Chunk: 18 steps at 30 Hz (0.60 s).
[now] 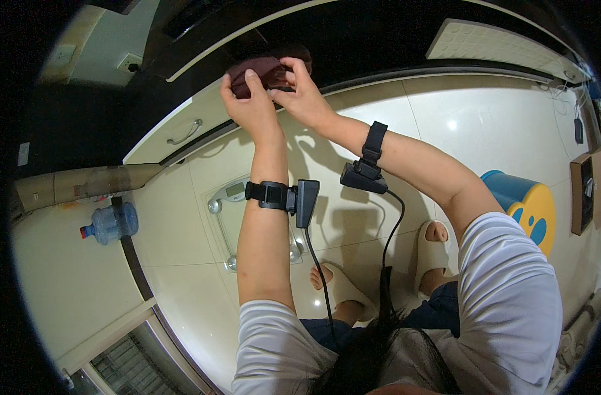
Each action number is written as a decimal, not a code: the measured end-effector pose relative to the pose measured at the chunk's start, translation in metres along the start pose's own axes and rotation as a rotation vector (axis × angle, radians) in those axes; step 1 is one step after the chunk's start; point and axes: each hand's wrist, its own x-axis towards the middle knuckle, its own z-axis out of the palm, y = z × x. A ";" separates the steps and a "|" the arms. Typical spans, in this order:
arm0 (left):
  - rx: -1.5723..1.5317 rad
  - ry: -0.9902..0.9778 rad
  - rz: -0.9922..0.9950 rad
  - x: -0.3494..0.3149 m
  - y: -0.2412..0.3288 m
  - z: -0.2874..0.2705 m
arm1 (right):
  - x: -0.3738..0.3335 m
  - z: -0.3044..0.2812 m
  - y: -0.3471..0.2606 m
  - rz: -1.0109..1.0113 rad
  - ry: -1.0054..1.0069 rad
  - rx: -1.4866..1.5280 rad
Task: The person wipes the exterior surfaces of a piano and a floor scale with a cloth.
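Observation:
A dark maroon cloth (255,74), bunched or folded, is held up in front of the black cabinet front. My left hand (251,105) grips its near side, with the thumb and fingers spread around it. On the cloth's right edge, my right hand (305,93) pinches with thumb and forefinger, the other fingers curled behind. Part of the cloth is hidden by my fingers, so what kind of cloth item it is does not show. Each wrist wears a black strap with a small cabled box.
Below the cloth is a pale drawer (182,128) with a metal handle. A glass bathroom scale (236,191) lies on the tiles beneath my left forearm. A large water bottle (114,224) lies at the left. A blue and yellow stool (507,187) stands right, near a cardboard box (600,178).

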 end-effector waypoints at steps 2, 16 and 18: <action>-0.021 -0.022 0.108 0.005 0.023 0.006 | 0.005 0.003 -0.020 -0.055 -0.006 0.030; 0.312 -0.034 0.371 -0.002 -0.001 0.002 | 0.003 -0.003 -0.011 -0.252 0.067 -0.446; 0.300 -0.049 0.344 -0.010 -0.009 0.002 | -0.002 -0.008 0.001 -0.189 0.071 -0.456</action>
